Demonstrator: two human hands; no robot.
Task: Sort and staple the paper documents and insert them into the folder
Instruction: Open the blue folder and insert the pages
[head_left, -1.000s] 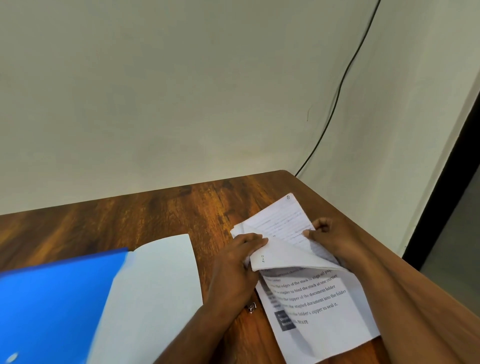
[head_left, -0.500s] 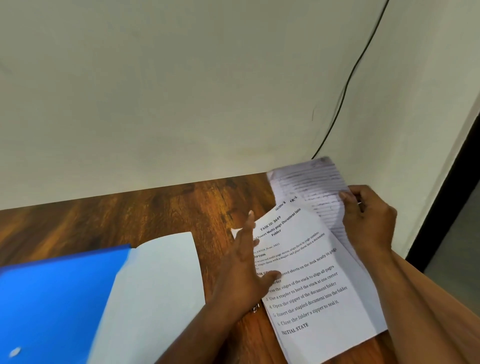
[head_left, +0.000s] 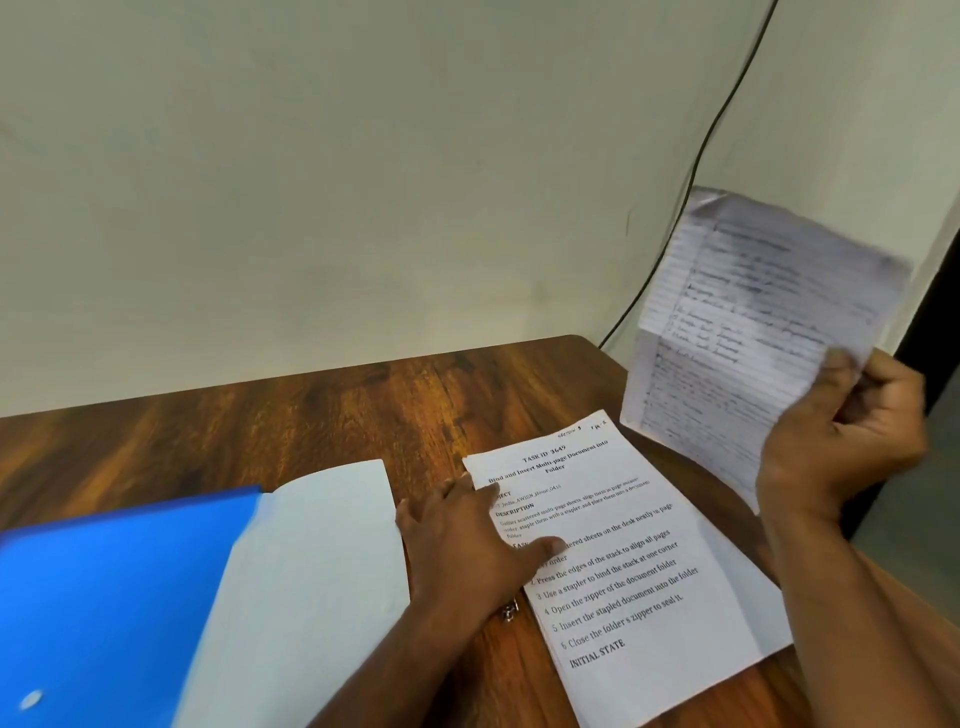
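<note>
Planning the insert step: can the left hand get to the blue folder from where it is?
Probably yes. The left hand rests flat on the printed sheet, the blue folder lies open right beside it, and nothing lies between them.

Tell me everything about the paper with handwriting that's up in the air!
The handwritten sheet is white lined paper covered in dark handwriting, too blurred to read. It is held up above the table's right corner, tilted, with its top left corner curled and a crease across the middle. The right hand pinches its lower right edge between thumb and curled fingers. Nothing else touches it; it hangs apart from the printed sheet lying on the wooden table.
</note>
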